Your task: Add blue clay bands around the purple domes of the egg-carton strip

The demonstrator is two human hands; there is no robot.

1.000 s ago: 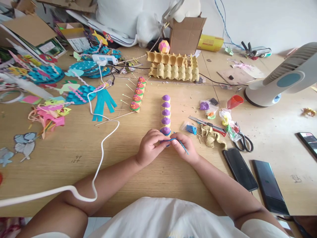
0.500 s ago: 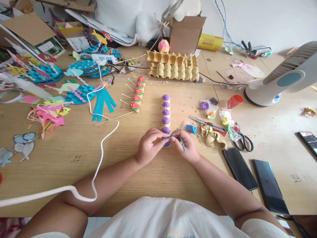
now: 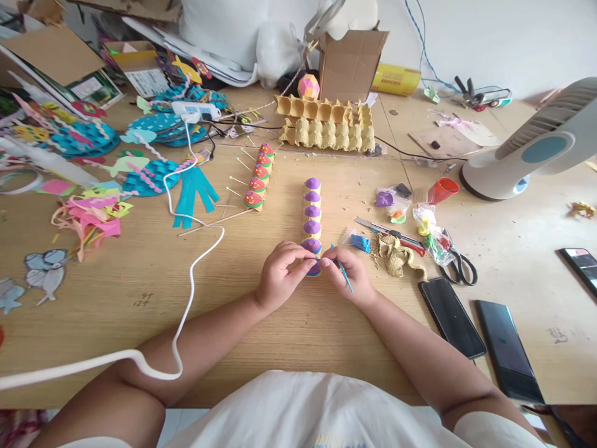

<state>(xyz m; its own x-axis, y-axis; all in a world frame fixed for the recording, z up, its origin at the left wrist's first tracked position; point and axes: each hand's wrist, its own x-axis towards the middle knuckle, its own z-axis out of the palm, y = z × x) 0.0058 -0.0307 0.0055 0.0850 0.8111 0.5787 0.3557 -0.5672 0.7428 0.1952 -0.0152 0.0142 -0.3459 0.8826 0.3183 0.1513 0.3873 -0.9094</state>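
Note:
My left hand (image 3: 288, 272) pinches the left end of a thin dark blue clay strip (image 3: 318, 259). At its other end, the strip meets the thumb and fingers of my right hand (image 3: 349, 274). A slim light-blue stick (image 3: 346, 277), which looks like a modelling tool, slants through my right hand. Just under and beyond the fingertips lies an egg-carton strip (image 3: 312, 212) whose bumps are capped with purple clay; my fingers partly cover its near end. A packet of blue clay (image 3: 360, 242) lies to the right of my right hand.
A caterpillar-like carton strip (image 3: 258, 180) in red and green lies left, near a white cable (image 3: 191, 274). On the right are a utility knife (image 3: 392, 233), carton scraps (image 3: 394, 256), scissors (image 3: 461, 264), phones (image 3: 453, 317) and a fan (image 3: 527, 143). Egg cartons (image 3: 333, 134) stand behind.
The blue strip between my fingertips shows less of its length now. The slim stick has shifted slightly in my right hand, and both hands stay in nearly the same place.

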